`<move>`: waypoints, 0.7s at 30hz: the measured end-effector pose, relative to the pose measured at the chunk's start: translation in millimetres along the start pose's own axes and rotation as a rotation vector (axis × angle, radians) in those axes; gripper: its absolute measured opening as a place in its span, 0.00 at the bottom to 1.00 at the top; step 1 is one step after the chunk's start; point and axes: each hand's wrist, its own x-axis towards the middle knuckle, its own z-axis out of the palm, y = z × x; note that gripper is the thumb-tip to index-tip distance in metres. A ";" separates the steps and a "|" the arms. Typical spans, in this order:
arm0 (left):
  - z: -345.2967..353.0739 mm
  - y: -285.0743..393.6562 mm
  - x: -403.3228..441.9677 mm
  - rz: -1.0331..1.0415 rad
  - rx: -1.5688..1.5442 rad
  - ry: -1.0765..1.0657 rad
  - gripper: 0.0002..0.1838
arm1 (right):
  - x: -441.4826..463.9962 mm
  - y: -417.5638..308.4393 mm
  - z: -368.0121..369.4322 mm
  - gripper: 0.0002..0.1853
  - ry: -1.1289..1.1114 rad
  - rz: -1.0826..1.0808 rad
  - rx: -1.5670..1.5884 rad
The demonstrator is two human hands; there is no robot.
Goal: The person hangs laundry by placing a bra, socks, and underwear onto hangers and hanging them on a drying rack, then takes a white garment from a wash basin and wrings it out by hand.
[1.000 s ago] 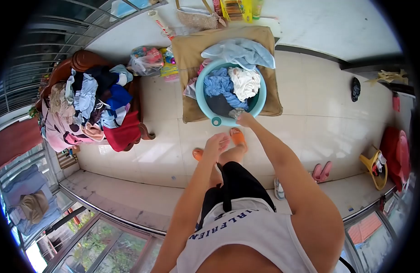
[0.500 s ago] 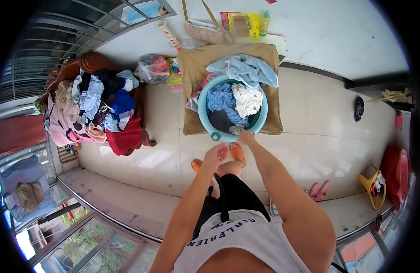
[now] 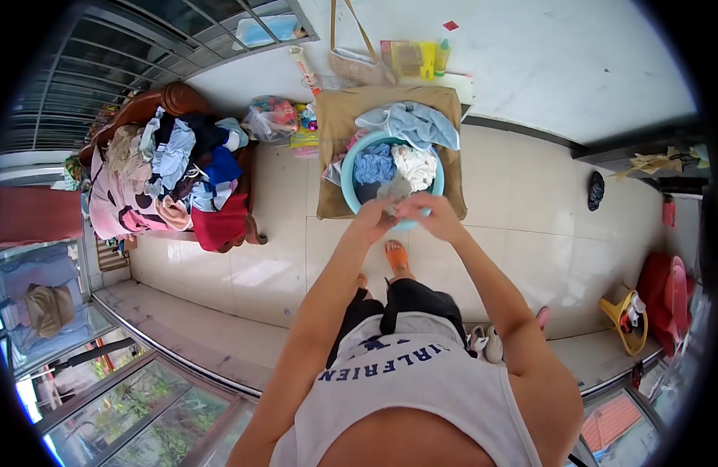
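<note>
I'm wearing a white shirt (image 3: 405,397) whose dark blue capitals are reading "GIRLFRIEN", upside down from where I'm looking; a larger dark mark on its front is staying too creased for me to make out. The yellow packet (image 3: 427,61) on the wall (image 3: 530,70) is showing print that I'm finding too small to read.

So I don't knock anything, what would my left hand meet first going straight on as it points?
Your left hand would probably meet the small grey cloth first, right at its fingertips over the turquoise basin; blur leaves it unclear whether they touch.
</note>
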 end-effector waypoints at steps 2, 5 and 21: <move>14.6 15.5 -22.6 -0.019 -0.018 -0.065 0.09 | 7.2 25.6 -5.4 0.08 0.297 0.128 0.263; 42.0 29.7 -59.9 -0.016 -0.034 -0.140 0.10 | 20.2 14.9 -0.1 0.15 0.505 0.356 0.592; 65.6 57.6 -91.4 0.326 0.365 -0.175 0.19 | 62.3 -82.5 40.1 0.21 0.012 0.152 0.947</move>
